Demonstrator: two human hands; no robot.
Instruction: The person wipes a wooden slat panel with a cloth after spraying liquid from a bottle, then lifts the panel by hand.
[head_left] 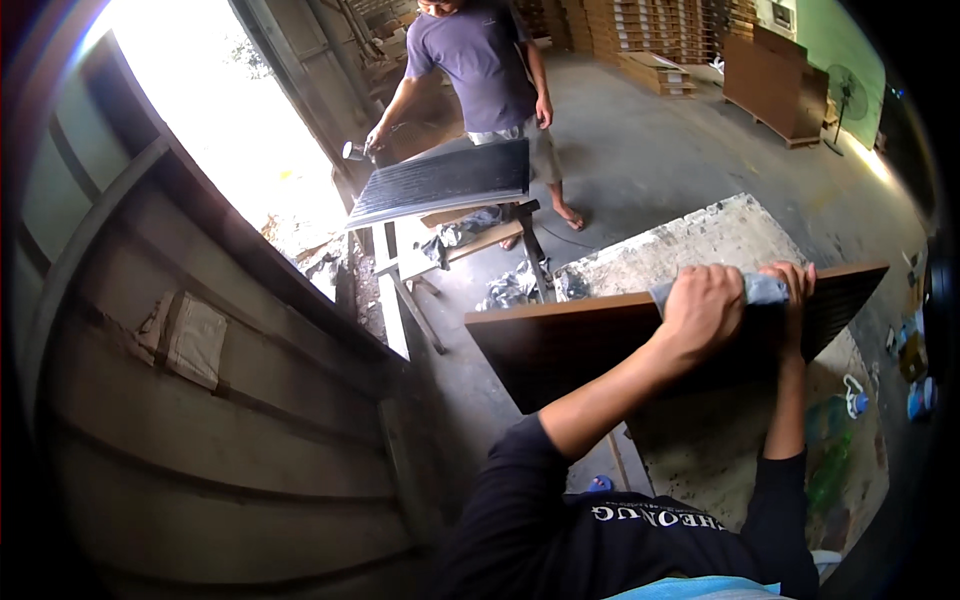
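Note:
A dark brown slatted panel (570, 350) stands on edge, tilted, in front of me. My left hand (705, 308) is closed over its upper long edge, with a grey-blue cloth (765, 289) under the palm and fingers. The cloth runs along the edge to my right hand (796, 290), whose fingers are wrapped over the edge at the cloth's right end. My thumbs and the panel's far face are mostly hidden. Beneath the panel is a worktable (700, 240) with a worn, paint-spattered pale top.
Across from me a person (475, 70) holds a spray gun (360, 149) over another dark slatted panel (450, 180) on a trestle (415, 300). A blue-and-white bottle (856, 398) stands at the table's right. A metal door (200, 420) is at left; stacked boards (640, 30) and a fan (845, 95) are behind.

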